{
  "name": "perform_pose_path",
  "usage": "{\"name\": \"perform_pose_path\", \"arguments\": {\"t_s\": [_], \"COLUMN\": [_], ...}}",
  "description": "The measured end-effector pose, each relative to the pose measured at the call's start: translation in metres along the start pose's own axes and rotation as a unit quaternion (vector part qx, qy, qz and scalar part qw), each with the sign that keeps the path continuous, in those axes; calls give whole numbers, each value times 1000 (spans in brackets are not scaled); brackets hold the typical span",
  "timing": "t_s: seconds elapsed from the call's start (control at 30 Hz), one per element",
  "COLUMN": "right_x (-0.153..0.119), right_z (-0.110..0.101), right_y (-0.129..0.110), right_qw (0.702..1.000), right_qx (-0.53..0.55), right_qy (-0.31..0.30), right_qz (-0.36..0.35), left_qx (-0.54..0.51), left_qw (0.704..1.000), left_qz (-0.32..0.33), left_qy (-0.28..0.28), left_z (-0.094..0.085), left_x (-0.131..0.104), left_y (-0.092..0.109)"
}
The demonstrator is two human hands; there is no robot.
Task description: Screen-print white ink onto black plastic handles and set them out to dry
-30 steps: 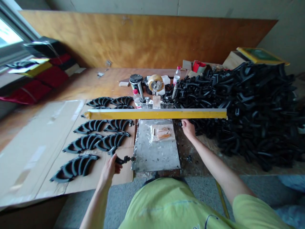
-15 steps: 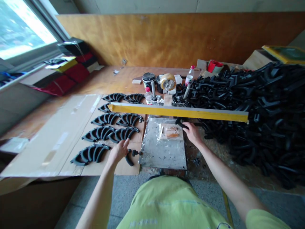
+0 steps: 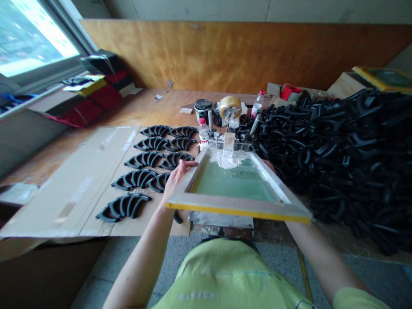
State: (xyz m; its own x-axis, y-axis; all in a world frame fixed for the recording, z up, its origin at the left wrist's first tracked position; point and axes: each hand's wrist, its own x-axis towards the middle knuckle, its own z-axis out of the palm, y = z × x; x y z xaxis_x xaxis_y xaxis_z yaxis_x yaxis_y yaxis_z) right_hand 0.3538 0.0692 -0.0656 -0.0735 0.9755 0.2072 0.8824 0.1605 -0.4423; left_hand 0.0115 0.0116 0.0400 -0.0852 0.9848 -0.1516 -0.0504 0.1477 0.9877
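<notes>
A screen-printing frame [image 3: 238, 204] with a greenish mesh [image 3: 234, 182] tilts toward me over the metal base plate [image 3: 222, 219]. White paste lies on its far end, around a squeegee [image 3: 228, 143] standing there. My left hand [image 3: 177, 178] is at the frame's left side with its fingers stretched out toward the edge; whether it bears on the frame I cannot tell. My right hand [image 3: 269, 165] is mostly hidden behind the frame's right side, so its grip does not show. One black curved handle [image 3: 177, 217] peeks out below the frame's left corner.
Rows of black curved handles [image 3: 130, 207] lie on cardboard [image 3: 80, 193] to the left. A large heap of similar black parts [image 3: 341, 150] fills the right. Behind the frame stand bottles [image 3: 203, 132], a black tub [image 3: 203, 109] and a tape roll [image 3: 230, 107].
The frame has swung down from nearly edge-on, now covering most of the plate. My left hand has moved up and right to its side. The black handle in my right hand is out of sight.
</notes>
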Motion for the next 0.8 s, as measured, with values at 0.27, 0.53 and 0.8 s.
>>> {"name": "perform_pose_path", "arguments": {"t_s": [0.27,0.53,0.8], "right_x": [77,23,15], "right_z": [3,18,5], "right_y": [-80,-100,-85], "right_qw": [990,958,944], "right_qx": [-9,-106,-25], "right_qy": [46,-133,-126], "right_qz": [-135,-233,-305], "left_qx": [9,64,74], "left_qw": [989,991,989], "left_qz": [-145,-121,-131], "left_qy": [-21,-5,-13], "left_z": [-13,-17,-15], "left_x": [-20,-16,-17], "left_y": [-117,-140,-137]}}
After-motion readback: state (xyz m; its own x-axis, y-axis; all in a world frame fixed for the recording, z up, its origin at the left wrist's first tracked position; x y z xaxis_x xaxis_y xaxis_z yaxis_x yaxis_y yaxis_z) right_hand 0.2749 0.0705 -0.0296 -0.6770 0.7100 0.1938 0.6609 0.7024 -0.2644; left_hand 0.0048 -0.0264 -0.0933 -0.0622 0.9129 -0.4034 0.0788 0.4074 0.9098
